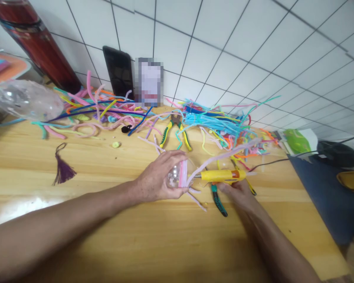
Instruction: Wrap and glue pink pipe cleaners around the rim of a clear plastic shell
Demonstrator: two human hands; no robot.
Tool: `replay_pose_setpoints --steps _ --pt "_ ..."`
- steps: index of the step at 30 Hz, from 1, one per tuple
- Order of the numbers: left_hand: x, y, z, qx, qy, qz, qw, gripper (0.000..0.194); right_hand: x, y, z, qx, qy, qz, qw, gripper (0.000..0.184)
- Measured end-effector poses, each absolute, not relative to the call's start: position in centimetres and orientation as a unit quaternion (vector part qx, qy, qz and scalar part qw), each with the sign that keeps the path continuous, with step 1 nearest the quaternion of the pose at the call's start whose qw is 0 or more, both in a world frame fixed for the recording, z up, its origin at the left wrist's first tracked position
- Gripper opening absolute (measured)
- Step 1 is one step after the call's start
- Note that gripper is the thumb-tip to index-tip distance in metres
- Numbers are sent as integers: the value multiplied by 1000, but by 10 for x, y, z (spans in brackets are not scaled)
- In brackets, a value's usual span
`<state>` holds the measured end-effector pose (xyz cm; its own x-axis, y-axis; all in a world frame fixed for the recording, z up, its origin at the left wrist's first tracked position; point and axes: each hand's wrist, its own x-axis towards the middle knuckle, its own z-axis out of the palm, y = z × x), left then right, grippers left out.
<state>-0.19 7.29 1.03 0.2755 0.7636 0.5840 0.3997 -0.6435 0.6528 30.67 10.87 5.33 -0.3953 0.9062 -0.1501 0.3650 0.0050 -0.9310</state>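
My left hand [161, 177] is wrapped round a clear round plastic ball [173, 177] with pink and lilac pipe cleaner rows banded about it. A loose lilac pipe cleaner [224, 156] runs from that band up to the right. In my right hand [237, 191] is a yellow hot glue gun [221, 175], its nozzle pointing left at the band. Whether the nozzle touches the ball I cannot tell. Beneath the glue gun lie pliers with green and black handles [218, 201], partly covered by it and my right hand.
Behind my hands lie yellow-green pliers [175, 127], a light-blue pipe cleaner bundle [209, 121] and many loose coloured stems. At left are a purple tassel [63, 167], a clear plastic bottle [29, 101] and a red flask [44, 47]. A phone [118, 72] leans on the tiled wall. A dark cord [271, 161] trails right.
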Motion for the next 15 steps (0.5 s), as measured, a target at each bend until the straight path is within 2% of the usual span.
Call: replay_pose_setpoints --steps 5,15 --pt "-3 73 8 772 380 473 190 82 302 108 56 -483 -656 518 260 31" --pt "-4 72 9 773 377 476 185 79 303 110 54 -456 -675 522 252 40"
